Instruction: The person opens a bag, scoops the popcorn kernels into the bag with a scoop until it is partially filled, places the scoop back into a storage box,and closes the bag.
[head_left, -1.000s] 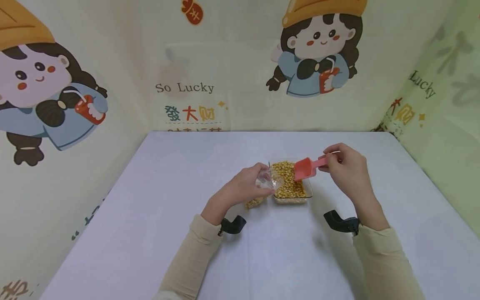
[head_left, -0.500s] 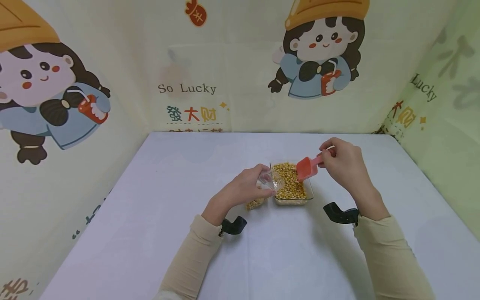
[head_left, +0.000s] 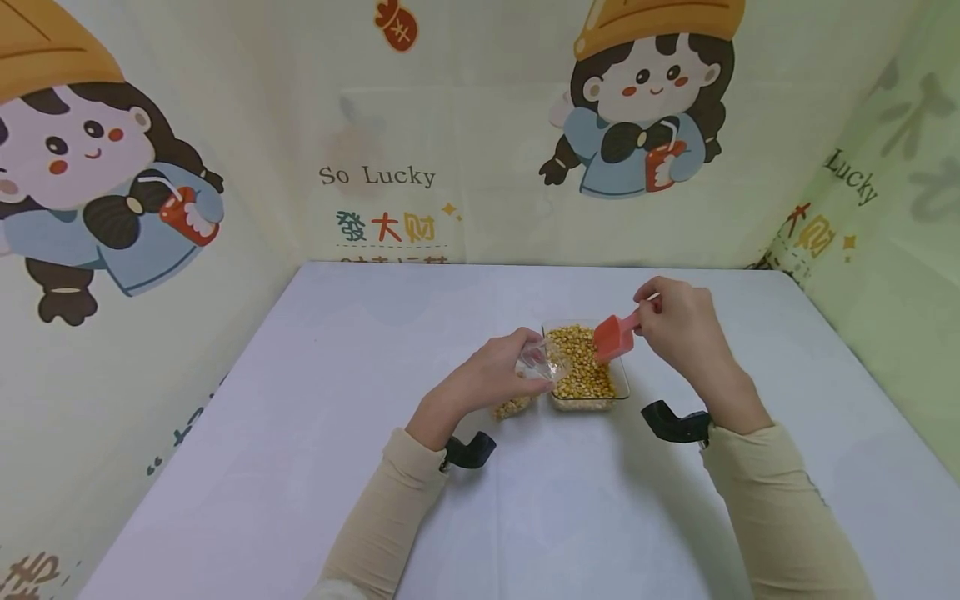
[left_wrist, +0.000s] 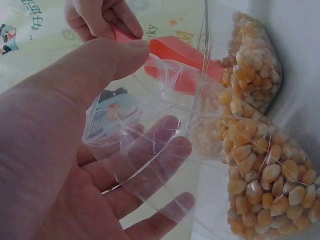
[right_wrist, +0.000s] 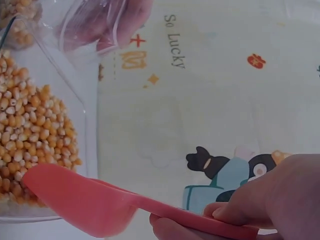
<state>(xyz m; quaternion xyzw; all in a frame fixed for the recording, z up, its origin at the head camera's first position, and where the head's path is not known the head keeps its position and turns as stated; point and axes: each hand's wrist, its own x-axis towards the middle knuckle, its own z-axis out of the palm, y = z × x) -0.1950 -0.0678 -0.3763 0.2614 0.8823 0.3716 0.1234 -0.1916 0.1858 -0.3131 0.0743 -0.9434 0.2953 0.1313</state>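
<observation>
A clear plastic bag (left_wrist: 167, 110) hangs from my left hand (head_left: 491, 371), its bottom filled with corn kernels (left_wrist: 270, 180). My left thumb lies at the bag's mouth, and the fingers show through the film on the other side. Beside the bag stands a clear rectangular container (head_left: 588, 404) holding more corn kernels (right_wrist: 35, 120). My right hand (head_left: 678, 329) grips the handle of a pink scoop (right_wrist: 85, 200) over the container's right side. The scoop is tilted, its front lip down at the kernels. In the head view its bowl appears to hold no kernels.
The white table (head_left: 360, 400) spreads around the container. Behind it hangs a printed cloth backdrop (head_left: 487, 167), which also covers both sides. A black wrist mount (head_left: 468, 450) sits on the left wrist, and another black mount (head_left: 675, 422) on the right.
My right hand and the scoop handle have shifted slightly up and left; the scoop has turned a little, its lip still at the kernels. The left hand keeps the bag in nearly the same place.
</observation>
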